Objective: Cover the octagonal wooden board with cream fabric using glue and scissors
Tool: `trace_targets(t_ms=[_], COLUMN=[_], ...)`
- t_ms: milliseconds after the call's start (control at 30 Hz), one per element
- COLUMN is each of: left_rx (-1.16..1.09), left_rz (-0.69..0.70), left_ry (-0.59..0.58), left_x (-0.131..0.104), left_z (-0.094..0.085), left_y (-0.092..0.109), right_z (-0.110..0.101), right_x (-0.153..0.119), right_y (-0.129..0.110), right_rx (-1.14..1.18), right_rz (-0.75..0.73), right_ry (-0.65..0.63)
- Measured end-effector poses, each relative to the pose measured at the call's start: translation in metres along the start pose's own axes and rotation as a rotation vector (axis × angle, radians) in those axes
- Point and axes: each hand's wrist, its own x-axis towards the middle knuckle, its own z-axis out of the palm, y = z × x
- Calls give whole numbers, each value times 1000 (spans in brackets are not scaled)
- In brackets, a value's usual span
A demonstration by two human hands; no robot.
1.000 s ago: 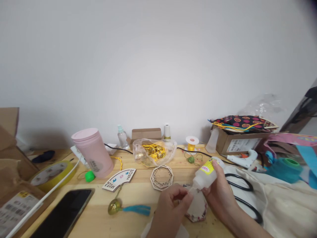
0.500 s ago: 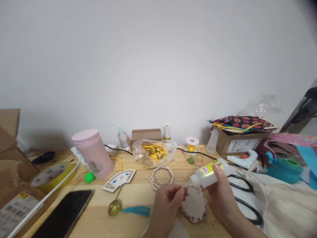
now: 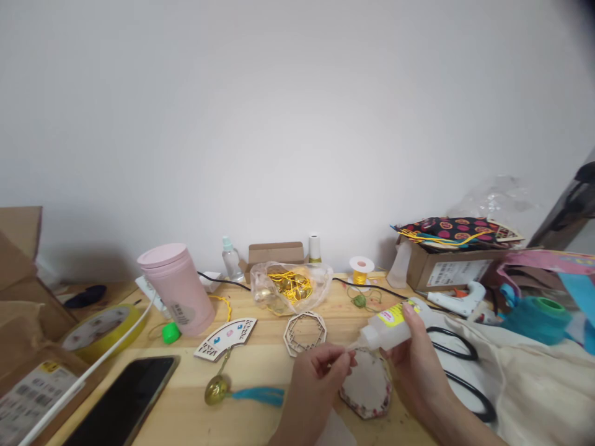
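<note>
My right hand (image 3: 418,368) is wrapped round a clear glue bottle (image 3: 395,325) with a yellow label, tilted so its thin nozzle points down to the left. At the nozzle's tip, my left hand (image 3: 320,378) is closed in a pinch; whatever lies between its fingertips is too small to make out. Just below the bottle, an octagonal piece (image 3: 367,384) with a pale face and a patterned rim lies on the table. Behind my left hand is an openwork wooden octagon frame (image 3: 305,333).
On the left are a fan-shaped ornament (image 3: 226,339) with a gold bell (image 3: 216,390) and blue tassel, a phone (image 3: 123,399) and a pink cup (image 3: 179,288). A bag of bells (image 3: 292,287) sits behind. Scissors (image 3: 469,390) and a glue gun (image 3: 458,301) lie right.
Both hands hold nearly the same pose, with the bottle's nozzle still at my left fingertips. The whole view has shifted slightly.
</note>
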Motion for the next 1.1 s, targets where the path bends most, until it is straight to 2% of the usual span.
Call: trace_targets(t_ms=[167,400,733,900,1100], left_rx=[67,334,447,613,584], left_rz=[33,200,217,270,262], left_ry=[-43,-81,-115,-60,-18], left_x=[-2,-8,-11,-15,-14], left_z=[0,-1,-3,-2,2], left_y=[5,6,13,19,23], right_z=[-2,-2,1,-1,1], right_x=[1,4,2,3,2], right_y=[0,-3,-5,-5,-4], right_rx=[-10,-43,9,-33,-39], right_rz=[-13,-28,5,2,4], right_ry=[11,51,67,82,77])
